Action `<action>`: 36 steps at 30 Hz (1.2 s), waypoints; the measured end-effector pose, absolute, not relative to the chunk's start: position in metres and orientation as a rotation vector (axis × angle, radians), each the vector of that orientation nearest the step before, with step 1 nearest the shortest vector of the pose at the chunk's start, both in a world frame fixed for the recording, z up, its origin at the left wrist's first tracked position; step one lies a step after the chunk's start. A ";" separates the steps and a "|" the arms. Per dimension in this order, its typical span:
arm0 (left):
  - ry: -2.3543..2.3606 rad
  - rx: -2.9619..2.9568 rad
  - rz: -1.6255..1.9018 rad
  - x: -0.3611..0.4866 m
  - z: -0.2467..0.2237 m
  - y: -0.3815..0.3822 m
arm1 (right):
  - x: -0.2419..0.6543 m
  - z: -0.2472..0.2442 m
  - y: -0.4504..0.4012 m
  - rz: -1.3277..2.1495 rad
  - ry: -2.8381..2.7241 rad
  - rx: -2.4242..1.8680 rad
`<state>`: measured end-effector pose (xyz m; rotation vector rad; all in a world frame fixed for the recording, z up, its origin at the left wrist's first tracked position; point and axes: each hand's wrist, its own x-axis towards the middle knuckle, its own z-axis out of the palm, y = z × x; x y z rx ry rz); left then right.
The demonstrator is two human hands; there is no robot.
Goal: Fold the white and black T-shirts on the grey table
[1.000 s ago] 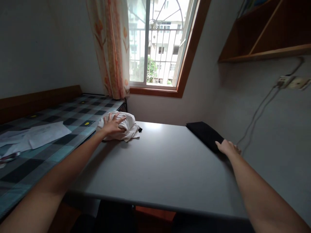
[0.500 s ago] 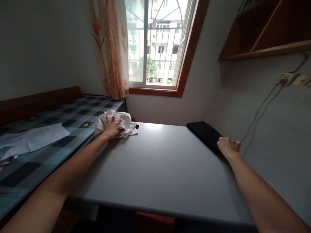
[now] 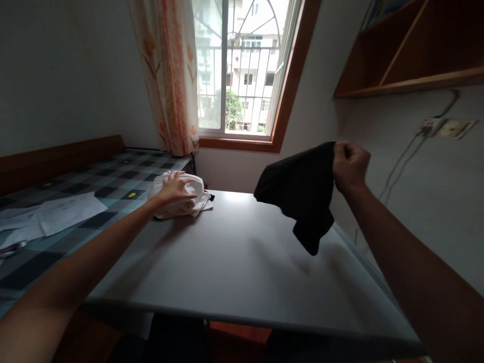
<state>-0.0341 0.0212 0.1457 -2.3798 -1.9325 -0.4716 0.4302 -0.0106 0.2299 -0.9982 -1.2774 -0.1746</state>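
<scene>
A piece of black cloth [image 3: 298, 184] hangs in the air over the right side of the grey-white table [image 3: 219, 267]. My right hand [image 3: 351, 164] is closed round its upper right corner, and the lower part droops in a loose fold. Whether it is a garment I cannot tell. At the table's far left corner lies a bundled white cloth [image 3: 194, 189], probably clothing, with a small dark bit at its right end. My left hand [image 3: 174, 189] rests over the bundle with its fingers spread; the palm side is hidden.
Left of the table is a bed with a checked cover [image 3: 49, 252] and loose papers [image 3: 64, 214] on it. A curtain [image 3: 176, 80] hangs beside the barred window. At upper right, a wooden shelf [image 3: 412, 83] juts from the wall above a socket [image 3: 456, 128] with hanging cords.
My right hand has lifted the black cloth off the table's right edge, raising it up and leftward so that it hangs. My left hand has shifted slightly on the white bundle.
</scene>
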 end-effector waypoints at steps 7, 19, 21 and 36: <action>-1.116 -3.248 -1.508 0.078 0.166 -0.038 | 0.306 0.257 -0.019 0.303 -1.539 -0.785; -1.320 -1.962 -2.216 0.027 0.231 -0.006 | 0.310 0.248 -0.016 0.552 -1.510 -0.828; -1.384 -1.784 -1.985 -0.002 0.245 -0.002 | 0.330 0.231 -0.008 0.596 -1.456 -0.962; -2.152 -2.313 -0.203 -0.078 0.113 0.046 | 0.368 0.075 0.010 0.897 -1.205 -1.477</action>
